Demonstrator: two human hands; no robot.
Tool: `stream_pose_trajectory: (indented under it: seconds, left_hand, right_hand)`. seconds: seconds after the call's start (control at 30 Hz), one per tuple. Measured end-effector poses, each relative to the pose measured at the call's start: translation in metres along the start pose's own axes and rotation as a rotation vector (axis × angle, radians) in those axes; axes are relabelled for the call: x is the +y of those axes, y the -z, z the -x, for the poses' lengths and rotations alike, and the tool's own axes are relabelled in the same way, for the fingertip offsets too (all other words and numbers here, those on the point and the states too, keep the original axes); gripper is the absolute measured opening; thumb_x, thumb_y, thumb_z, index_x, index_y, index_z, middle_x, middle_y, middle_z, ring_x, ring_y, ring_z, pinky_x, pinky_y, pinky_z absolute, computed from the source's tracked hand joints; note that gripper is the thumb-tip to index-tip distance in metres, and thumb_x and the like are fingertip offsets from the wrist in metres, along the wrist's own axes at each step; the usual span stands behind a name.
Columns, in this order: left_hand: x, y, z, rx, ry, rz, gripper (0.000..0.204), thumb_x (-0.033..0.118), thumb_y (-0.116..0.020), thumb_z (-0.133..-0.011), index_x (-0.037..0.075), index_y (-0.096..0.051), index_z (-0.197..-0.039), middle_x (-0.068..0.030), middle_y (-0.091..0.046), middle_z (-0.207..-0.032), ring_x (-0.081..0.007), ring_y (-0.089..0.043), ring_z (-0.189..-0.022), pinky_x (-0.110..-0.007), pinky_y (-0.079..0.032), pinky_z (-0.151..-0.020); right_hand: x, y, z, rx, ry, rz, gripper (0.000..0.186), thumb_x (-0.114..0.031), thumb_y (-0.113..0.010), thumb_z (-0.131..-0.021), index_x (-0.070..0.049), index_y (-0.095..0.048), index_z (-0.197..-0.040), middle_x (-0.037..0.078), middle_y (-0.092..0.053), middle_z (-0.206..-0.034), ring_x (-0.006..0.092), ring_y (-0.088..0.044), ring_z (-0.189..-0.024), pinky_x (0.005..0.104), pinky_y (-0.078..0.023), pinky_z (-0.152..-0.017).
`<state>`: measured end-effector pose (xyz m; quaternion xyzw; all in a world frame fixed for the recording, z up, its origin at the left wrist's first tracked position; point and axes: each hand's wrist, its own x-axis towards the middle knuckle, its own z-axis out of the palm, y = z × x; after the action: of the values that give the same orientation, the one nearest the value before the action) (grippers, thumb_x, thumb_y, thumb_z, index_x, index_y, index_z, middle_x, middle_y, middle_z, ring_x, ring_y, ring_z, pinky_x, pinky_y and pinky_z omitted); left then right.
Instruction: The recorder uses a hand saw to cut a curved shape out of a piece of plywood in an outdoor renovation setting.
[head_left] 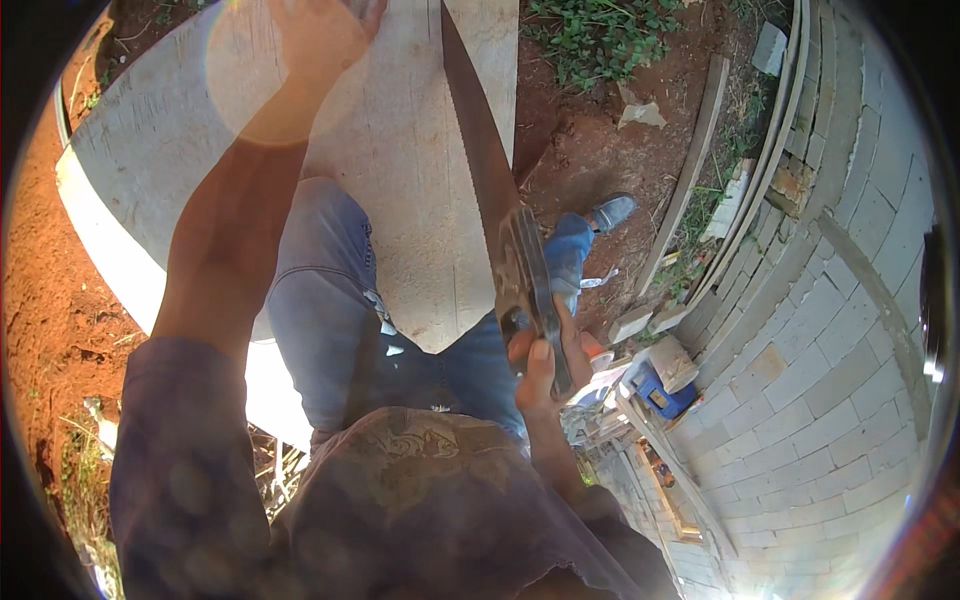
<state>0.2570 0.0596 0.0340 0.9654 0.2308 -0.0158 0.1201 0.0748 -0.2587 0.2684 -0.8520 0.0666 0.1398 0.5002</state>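
Note:
A large pale plywood sheet point(410, 180) lies below me, with my left knee up on it. My right hand point(541, 375) is wrapped round the handle of a hand saw point(480, 150). The saw's long dark blade points away from me over the right part of the sheet, its toothed edge facing left. Whether the teeth touch the wood I cannot tell. Toward the far edge of the view, my left hand point(325, 30) reaches onto the sheet; its fingers are partly cut off by the frame and washed by glare.
A grey block wall point(800, 400) curves along the right. Long boards point(690, 170) lie on the red soil beside it. Green plants point(600, 45) grow at the far right of the sheet. A blue container point(662, 392) stands among scraps by the wall. My right shoe point(613, 212) rests on soil.

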Motion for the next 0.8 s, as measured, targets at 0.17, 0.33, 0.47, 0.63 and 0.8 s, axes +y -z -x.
stream_pose_trajectory:
  seconds: [0.17,0.33,0.47,0.63,0.8]
  left_hand:
    - [0.008,-0.003,-0.006,0.093,-0.049,-0.002,0.075,0.046,-0.049,-0.096,0.011,-0.02,-0.156,-0.0061,-0.024,-0.162,-0.038,-0.013,-0.15,-0.066,-0.013,-0.116]
    - [0.014,-0.005,-0.011,0.043,-0.056,0.055,0.076,0.046,-0.05,-0.096,0.011,-0.019,-0.156,-0.0067,-0.024,-0.162,-0.0382,-0.012,-0.15,-0.066,-0.013,-0.116]
    - [0.0,-0.006,0.0,0.023,-0.024,0.009,0.077,0.046,-0.05,-0.096,0.011,-0.018,-0.156,-0.0075,-0.022,-0.162,-0.0386,-0.012,-0.15,-0.066,-0.013,-0.116]
    - [0.008,0.0,-0.005,0.094,-0.054,-0.009,0.076,0.046,-0.049,-0.096,0.01,-0.019,-0.156,-0.0073,-0.023,-0.162,-0.0385,-0.013,-0.15,-0.066,-0.014,-0.115]
    - [0.022,-0.005,-0.002,0.074,-0.077,0.011,0.075,0.046,-0.05,-0.096,0.009,-0.021,-0.155,-0.0078,-0.025,-0.161,-0.0387,-0.013,-0.15,-0.065,-0.013,-0.116]
  right_hand:
    - [0.03,0.004,0.03,0.109,0.033,-0.31,0.048,-0.02,-0.055,-0.094,0.014,-0.055,-0.127,0.011,-0.068,-0.073,0.0131,-0.061,-0.059,0.0287,-0.051,-0.059]
    - [0.011,-0.095,-0.157,-0.011,0.023,-0.226,0.042,-0.018,-0.058,-0.096,0.008,-0.057,-0.129,0.001,-0.058,-0.071,0.0068,-0.053,-0.06,0.025,-0.044,-0.055]
    - [0.006,-0.033,-0.036,-0.029,0.01,0.035,0.054,-0.031,-0.053,-0.098,0.012,-0.053,-0.132,0.004,-0.059,-0.063,0.008,-0.053,-0.059,0.025,-0.043,-0.056]
    - [-0.003,0.014,0.052,0.04,-0.008,-0.035,0.064,-0.038,-0.047,-0.097,0.016,-0.05,-0.129,0.02,-0.068,-0.089,0.0261,-0.069,-0.089,0.0392,-0.055,-0.084]
    - [0.036,-0.106,-0.147,0.028,0.193,-0.117,0.044,-0.024,-0.058,-0.097,0.006,-0.058,-0.129,0.002,-0.054,-0.065,0.0072,-0.049,-0.056,0.0268,-0.041,-0.05]
